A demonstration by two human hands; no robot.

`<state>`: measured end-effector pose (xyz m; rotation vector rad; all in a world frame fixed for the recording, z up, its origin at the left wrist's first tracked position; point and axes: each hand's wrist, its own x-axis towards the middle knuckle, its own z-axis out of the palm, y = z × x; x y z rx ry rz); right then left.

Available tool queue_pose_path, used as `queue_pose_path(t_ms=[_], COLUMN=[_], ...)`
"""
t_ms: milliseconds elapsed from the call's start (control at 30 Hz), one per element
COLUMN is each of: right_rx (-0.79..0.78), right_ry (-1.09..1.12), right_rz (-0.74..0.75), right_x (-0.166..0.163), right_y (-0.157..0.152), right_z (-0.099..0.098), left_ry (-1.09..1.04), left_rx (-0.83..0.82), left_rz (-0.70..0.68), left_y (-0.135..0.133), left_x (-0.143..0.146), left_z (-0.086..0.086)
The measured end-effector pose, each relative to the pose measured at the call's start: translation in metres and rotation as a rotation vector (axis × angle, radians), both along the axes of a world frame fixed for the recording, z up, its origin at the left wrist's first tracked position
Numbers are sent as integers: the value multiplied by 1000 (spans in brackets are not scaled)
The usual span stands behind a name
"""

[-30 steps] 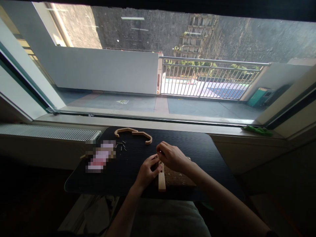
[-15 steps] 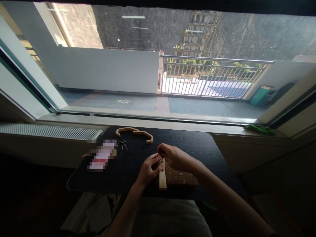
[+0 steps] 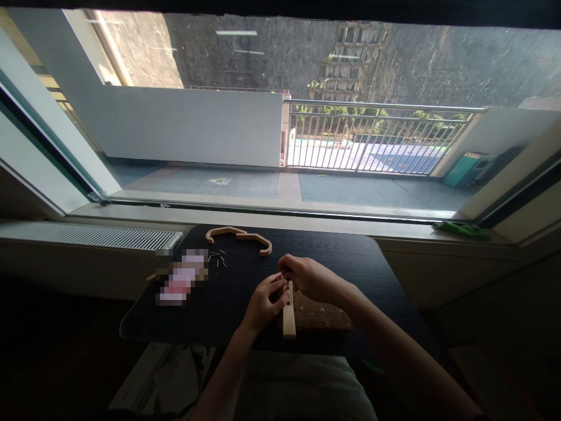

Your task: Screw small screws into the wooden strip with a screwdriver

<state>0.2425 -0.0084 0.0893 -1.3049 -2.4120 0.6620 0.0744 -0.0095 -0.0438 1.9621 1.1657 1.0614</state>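
Note:
A pale wooden strip point(image 3: 289, 321) with dark holes lies lengthwise at the left side of a brown, speckled block point(image 3: 322, 313) on the table. My left hand point(image 3: 264, 301) grips the strip's upper part from the left, fingers on its edge. Over the strip's far end, my right hand point(image 3: 304, 276) is closed in a pinch. A small dark piece shows just below those fingertips, too small to name, and the hand hides most of it. Two curved wooden pieces, one on the left point(image 3: 225, 230) and one on the right point(image 3: 259, 241), lie end to end farther back.
Several small metal screws or pins point(image 3: 218, 258) lie loose on the black table point(image 3: 337, 251). A blurred pink and white item point(image 3: 182, 278) is at its left edge. Beyond the table are a windowsill point(image 3: 302, 222), a white radiator point(image 3: 92, 234) and a green cloth point(image 3: 462, 230).
My right hand has shifted very slightly at the strip's far end, still pinched. My left hand keeps its hold on the strip, and the other things stay in place.

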Motion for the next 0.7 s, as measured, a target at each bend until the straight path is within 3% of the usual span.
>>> queue_pose_path(t_ms=[367, 700], right_rx=[138, 191], right_ry=[-206, -348], right_rz=[-81, -133], right_x=[-1, -1], right_y=[3, -1], right_z=[-6, 1], left_ry=[-15, -5], left_rx=[13, 3], left_rz=[-1, -4], left_y=[-1, -1], left_x=[1, 1], left_z=[2, 2])
